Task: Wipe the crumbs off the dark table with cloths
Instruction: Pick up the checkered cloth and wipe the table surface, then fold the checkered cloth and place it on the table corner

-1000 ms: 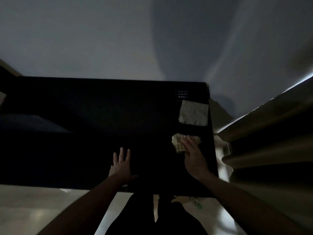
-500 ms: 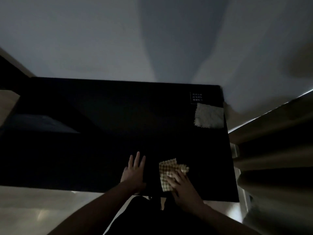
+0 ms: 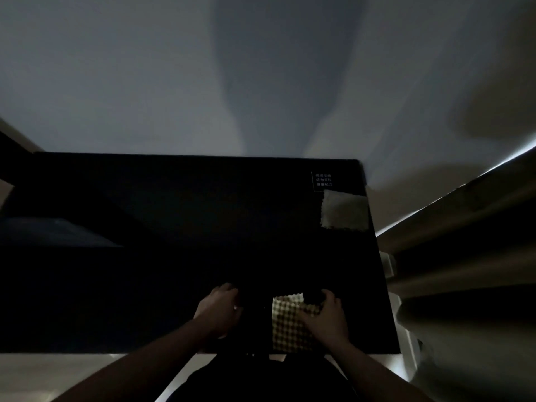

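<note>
Though dim and hard to read in detail, shows a checked cloth (image 3: 290, 323) lying flat near the front edge of the table (image 3: 174, 227), toward its right side, pinned under the right hand (image 3: 326, 317) with fingers spread over the cloth's right part. Left hand (image 3: 219, 307) resting on the bare top just beside, fingers curled under, apparently holding nothing, though too dark to be sure. A second, plain cloth (image 3: 343, 209) lying untouched at the far right corner, well apart. Looks thin, soft and light; likely to bunch or fold under a push, so better pressed flat with a broad palm than pinched at a corner. Smooth dark top probably lets it slide easily. Crumbs too small and too dark to make out. A small label (image 3: 323, 179) with three short lines of pale characters just behind the plain cloth; not legible.
</note>
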A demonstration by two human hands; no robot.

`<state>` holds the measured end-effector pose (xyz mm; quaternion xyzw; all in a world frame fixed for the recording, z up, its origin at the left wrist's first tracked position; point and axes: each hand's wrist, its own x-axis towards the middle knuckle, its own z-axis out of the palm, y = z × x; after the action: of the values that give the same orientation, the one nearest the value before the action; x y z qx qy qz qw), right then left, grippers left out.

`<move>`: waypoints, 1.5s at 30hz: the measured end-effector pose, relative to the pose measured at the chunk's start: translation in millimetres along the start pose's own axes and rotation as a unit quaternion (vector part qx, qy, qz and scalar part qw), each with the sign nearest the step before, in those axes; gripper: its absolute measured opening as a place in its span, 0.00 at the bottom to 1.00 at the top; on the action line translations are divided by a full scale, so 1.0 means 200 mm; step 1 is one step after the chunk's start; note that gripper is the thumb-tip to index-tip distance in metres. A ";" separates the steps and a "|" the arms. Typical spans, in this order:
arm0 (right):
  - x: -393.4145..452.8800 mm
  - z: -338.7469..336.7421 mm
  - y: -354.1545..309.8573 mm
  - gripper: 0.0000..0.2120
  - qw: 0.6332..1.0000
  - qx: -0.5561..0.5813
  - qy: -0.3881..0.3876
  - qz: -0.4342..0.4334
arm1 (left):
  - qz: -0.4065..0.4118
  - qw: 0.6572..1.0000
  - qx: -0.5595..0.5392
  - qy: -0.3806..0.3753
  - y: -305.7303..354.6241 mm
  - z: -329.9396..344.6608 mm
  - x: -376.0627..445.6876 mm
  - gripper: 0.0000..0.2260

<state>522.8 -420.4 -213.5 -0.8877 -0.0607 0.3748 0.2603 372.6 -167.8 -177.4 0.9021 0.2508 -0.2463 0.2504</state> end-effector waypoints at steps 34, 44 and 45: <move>0.21 -1.26 -0.68 0.12 0.895 0.320 0.102 -0.295 | 0.167 0.848 -0.502 0.016 1.19 -1.08 0.54 0.02; 0.21 -1.15 -0.69 0.26 0.846 0.504 -0.133 -0.110 | 0.170 0.817 -0.551 -0.004 1.26 -1.06 0.50 0.04; 0.20 -1.18 -0.71 0.24 0.843 0.506 -0.132 -0.125 | 0.160 0.812 -0.561 -0.003 1.25 -1.05 0.50 0.05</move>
<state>727.8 -385.2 -29.5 -0.5601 -0.0069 0.4310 0.7074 658.0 -201.1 6.1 0.6318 0.1970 -0.0223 0.7494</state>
